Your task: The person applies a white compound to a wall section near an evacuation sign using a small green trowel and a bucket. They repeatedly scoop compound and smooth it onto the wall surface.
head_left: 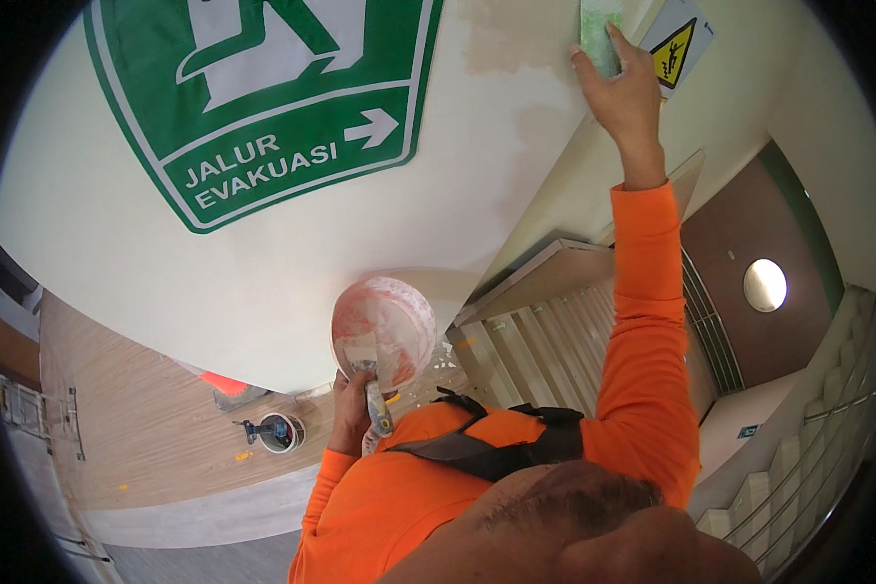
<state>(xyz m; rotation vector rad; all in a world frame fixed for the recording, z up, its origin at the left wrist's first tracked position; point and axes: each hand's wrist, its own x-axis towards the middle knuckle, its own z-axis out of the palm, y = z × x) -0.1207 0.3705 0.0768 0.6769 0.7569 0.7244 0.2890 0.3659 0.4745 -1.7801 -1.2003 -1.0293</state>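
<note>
My right hand (629, 88) is raised to the top of the wall, gripping a green, white-dusted pad (600, 24) against it, beside a yellow triangular warning sign (671, 58). Low in the middle, my left hand (350, 409) holds a pink bucket (409, 321) smeared with pale paste, along with a putty knife (378, 409) whose blade rests inside it. The pale wall (467, 175) has beige patches near the top and carries a large green arrow sign (282, 127) at upper left.
A staircase (535, 350) descends below at the right, with railings and more steps (798, 457) at the far right. On the wooden floor (156, 438) at lower left stand a bucket with dark contents (282, 438) and an orange cone (226, 382). A brown door (720, 253) has a round window.
</note>
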